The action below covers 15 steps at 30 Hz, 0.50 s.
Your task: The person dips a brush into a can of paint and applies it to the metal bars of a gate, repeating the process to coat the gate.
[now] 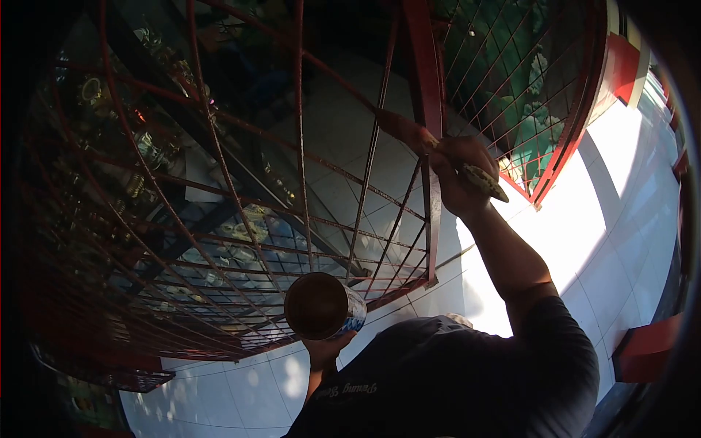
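Note:
My right hand grips a paintbrush by its worn, pale handle, with the fingers wrapped around it. The brush's reddish bristles point up and left, overlapping the diagonal bars beside the red upright post of a metal grille. Lower down, my left hand holds an open can from below. A blue and white label shows on the can's side, and its inside looks brown. The can is close to the lower part of the grille, whose thin bars are dark reddish brown.
Behind the bars are shiny, cluttered objects in shadow. A second red grille panel stands at the right before green, painted-looking shapes. White floor tiles lie partly in bright sun. A red block sits at the right edge.

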Motion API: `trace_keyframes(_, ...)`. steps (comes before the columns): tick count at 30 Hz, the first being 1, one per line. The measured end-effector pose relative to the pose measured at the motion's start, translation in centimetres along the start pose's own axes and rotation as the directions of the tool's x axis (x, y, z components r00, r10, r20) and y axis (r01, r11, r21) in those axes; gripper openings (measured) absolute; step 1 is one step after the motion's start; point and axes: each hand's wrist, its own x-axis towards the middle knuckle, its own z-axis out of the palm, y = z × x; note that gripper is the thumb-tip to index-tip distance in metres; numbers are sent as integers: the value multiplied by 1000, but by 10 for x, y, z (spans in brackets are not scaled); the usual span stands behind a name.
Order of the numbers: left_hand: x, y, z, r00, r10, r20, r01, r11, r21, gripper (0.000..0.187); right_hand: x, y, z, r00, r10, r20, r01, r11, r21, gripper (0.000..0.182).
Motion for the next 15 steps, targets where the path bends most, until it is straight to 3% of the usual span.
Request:
trace_keyframes(1,-2,0,0,1000,0,-1,0,1000,0,116,10,0,0,999,-38,-7,38,992,124,17)
trace_keyframes(4,-5,1,-1,1000,-1,2,1,1000,3,115,36,1,3,972,-13,234,-42,972,230,19)
trace_keyframes(5,-5,1,-1,1000,-2,5,2,1000,3,114,42,4,5,990,36,140,-70,967,246,20)
trace_keyframes(7,-5,1,1,1000,3,3,-3,1000,1,113,63,2,-5,988,-154,35,150,985,85,20)
trace_keyframes(9,-7,1,2,1000,2,2,-2,1000,-2,112,75,6,-6,911,-411,-29,408,910,-68,20)
trace_keyframes(12,-8,3,3,1000,-7,6,7,1000,7,111,49,-4,-8,730,-562,389,611,792,-2,22)
trace_keyframes(15,-4,5,3,1000,6,2,-6,1000,11,109,18,3,-12,747,-500,439,462,864,197,21)
